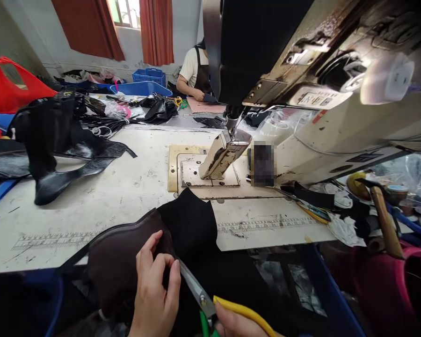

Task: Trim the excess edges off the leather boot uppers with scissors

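My right hand [236,324], at the bottom edge, grips scissors [197,289] with one yellow and one green handle. Their blades point up and left, and the tips are hidden at my left fingers. My left hand [157,285] has its fingers curled on a dark brown leather piece [115,255], the thumb near the blade. Joined to the leather is black fabric [192,224], which spreads to the right and hangs over the table's front edge. Behind the work stands a post-bed sewing machine [224,157], its needle area above the post.
The white table [126,187] carries printed rulers. Black leather pieces [52,154] lie at left; a wooden-handled tool [386,222] and scraps sit at right. Blue bins flank the table's front below. Across the table, a person [194,70] handles dark material near a blue basket [149,76].
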`<action>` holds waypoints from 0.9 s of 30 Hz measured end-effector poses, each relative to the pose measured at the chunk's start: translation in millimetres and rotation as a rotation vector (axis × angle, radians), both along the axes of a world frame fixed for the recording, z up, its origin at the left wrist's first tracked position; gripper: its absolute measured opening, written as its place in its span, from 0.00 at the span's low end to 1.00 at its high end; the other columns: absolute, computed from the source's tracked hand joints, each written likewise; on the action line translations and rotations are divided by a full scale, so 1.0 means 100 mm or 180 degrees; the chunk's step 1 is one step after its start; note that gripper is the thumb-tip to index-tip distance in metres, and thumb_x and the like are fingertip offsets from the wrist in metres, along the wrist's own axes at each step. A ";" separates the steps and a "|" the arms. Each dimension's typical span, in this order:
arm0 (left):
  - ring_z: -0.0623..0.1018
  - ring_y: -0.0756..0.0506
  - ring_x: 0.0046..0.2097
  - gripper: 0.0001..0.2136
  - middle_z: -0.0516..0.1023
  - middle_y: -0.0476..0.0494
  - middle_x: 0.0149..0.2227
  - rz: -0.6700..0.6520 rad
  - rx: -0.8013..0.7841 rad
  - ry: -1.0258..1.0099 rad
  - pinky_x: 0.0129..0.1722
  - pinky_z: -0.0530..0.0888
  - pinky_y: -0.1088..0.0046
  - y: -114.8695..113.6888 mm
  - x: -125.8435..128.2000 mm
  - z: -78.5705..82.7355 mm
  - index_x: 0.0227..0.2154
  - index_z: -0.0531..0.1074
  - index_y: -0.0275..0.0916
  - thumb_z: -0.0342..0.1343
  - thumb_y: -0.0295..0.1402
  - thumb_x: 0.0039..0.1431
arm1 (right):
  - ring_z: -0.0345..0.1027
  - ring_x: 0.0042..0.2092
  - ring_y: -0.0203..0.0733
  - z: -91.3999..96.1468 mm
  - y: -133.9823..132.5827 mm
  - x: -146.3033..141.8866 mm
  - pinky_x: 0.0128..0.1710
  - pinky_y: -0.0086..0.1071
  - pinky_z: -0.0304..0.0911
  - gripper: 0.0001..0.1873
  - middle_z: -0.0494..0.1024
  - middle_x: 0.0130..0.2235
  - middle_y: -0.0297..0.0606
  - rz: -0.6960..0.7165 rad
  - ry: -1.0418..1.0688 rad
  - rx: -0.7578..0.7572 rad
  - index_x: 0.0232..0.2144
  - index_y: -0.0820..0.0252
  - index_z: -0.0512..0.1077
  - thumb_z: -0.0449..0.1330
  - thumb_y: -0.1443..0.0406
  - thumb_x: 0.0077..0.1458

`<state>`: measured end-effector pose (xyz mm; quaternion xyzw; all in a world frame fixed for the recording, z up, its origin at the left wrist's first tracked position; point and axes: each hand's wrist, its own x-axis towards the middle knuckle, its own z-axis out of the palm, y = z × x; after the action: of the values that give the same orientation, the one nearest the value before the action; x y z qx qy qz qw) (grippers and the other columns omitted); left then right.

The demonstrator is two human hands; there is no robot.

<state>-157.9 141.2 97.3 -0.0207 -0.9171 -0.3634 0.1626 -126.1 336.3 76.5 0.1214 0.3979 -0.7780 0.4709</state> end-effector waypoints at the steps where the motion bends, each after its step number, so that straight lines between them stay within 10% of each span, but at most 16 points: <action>1: 0.62 0.36 0.60 0.06 0.60 0.36 0.58 -0.0041 -0.0001 0.0016 0.53 0.67 0.52 0.01 0.00 -0.01 0.30 0.65 0.41 0.48 0.29 0.63 | 0.39 0.18 0.26 -0.03 0.01 0.00 0.18 0.23 0.38 0.33 0.50 0.15 0.24 0.0132 0.0034 -0.0028 0.16 0.61 0.60 0.57 0.38 0.50; 27: 0.54 0.33 0.66 0.11 0.45 0.43 0.70 -0.0027 0.0355 -0.0471 0.56 0.66 0.45 0.04 -0.06 0.05 0.24 0.67 0.41 0.49 0.32 0.62 | 0.45 0.15 0.28 -0.42 0.00 -0.17 0.16 0.25 0.37 0.47 0.57 0.14 0.31 0.0829 -0.0182 -0.0374 0.16 0.66 0.67 0.31 0.35 0.58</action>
<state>-163.6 145.6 101.9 0.0114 -0.9049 -0.4151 0.0937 -143.5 336.8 34.0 0.0630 0.3505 -0.7284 0.5853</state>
